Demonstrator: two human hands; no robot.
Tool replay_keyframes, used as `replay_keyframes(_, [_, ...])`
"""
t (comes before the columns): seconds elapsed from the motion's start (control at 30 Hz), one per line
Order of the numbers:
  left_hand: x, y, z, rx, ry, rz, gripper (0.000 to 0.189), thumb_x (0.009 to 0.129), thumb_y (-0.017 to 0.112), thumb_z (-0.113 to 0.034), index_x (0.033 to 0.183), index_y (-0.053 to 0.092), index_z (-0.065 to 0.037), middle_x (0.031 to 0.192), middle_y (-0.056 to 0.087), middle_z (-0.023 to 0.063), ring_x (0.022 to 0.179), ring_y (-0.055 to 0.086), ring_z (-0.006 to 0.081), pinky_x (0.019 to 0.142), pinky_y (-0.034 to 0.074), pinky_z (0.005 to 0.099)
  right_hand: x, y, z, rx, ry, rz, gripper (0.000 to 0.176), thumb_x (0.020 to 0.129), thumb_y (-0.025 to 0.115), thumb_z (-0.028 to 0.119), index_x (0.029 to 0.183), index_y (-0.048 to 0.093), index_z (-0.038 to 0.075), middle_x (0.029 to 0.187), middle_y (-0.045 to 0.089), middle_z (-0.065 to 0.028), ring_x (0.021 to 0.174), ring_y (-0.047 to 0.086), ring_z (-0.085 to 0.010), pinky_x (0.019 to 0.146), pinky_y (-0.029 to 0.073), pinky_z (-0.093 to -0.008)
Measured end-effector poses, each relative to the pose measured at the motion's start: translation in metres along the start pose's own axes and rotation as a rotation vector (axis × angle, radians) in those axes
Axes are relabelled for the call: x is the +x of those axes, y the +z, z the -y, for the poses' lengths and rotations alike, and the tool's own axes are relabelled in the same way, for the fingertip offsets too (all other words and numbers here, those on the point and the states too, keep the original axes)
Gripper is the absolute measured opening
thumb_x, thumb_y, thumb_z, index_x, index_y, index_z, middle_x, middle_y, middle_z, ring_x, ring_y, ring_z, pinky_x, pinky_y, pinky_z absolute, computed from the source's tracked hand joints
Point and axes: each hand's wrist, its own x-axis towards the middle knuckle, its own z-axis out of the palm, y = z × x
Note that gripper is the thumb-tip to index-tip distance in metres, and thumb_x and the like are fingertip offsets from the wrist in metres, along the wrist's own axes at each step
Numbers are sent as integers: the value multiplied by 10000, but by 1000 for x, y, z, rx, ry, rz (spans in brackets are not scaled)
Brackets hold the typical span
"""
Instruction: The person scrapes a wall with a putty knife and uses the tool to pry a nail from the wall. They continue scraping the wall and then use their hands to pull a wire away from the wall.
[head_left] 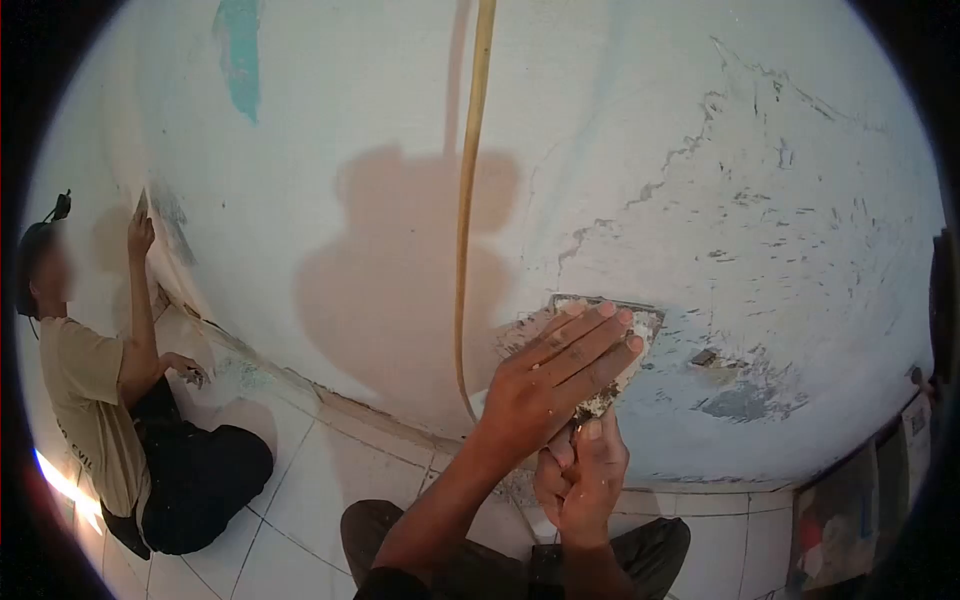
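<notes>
A wide scraper (648, 325), its blade crusted with pale paint or plaster, lies against the wall low in front of me. My left hand (555, 375) presses on the blade with its fingers stretched out flat across it. Below it, my right hand (585, 475) is closed around the scraper's handle, which is mostly hidden by the fingers. Right of the blade, the white wall (600, 120) bears many dark scrape marks, a jagged crack line and a bare grey patch (745, 402).
At the left, another person (95, 400) sits on the tiled floor (310, 480), holding a tool to the wall. A yellowish hose or cable (468, 190) hangs down the wall. Some framed panel or furniture (840, 520) stands at the lower right.
</notes>
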Motion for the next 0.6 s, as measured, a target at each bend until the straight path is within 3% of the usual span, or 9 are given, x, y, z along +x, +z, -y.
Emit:
replay_keyframes(0.1, [1,0,-3,44,-2,23,385,757,599,-84,1137,657,-100,1195,622,59,1183,546,218,1028,434,393,2,-4,2,-4,18,-9,391,983,436,338,1249,399,55,685,399,5,381,274,-35,317,211,-187])
replay_keyframes(0.17, [1,3,4,134,32,-34,393,751,605,-91,1140,657,-103,1186,626,56,1174,553,218,1019,441,388,8,-9,5,-11,49,60,422,1001,419,300,1290,398,-8,676,406,1,417,351,-59,365,280,-202])
replay_keyframes(0.27, [5,3,5,134,24,-60,382,751,606,-103,1129,665,-109,1184,628,51,1162,562,219,1010,448,383,11,-4,6,-52,9,80,372,986,429,334,1239,411,62,691,417,9,379,285,-37,309,245,-184])
replay_keyframes(0.5, [2,1,1,88,22,-41,399,719,643,-63,1115,671,-102,1174,633,51,1154,566,225,1010,450,395,7,-5,5,-59,15,74,341,1003,395,297,1228,407,41,692,435,6,388,310,-34,311,250,-189])
replay_keyframes(0.6, [1,6,5,132,52,-73,362,748,629,-61,1106,671,-93,1174,632,56,1148,572,224,1008,454,394,12,-11,1,-42,-40,87,335,1009,396,275,1191,466,2,660,403,0,446,348,-44,378,290,-200])
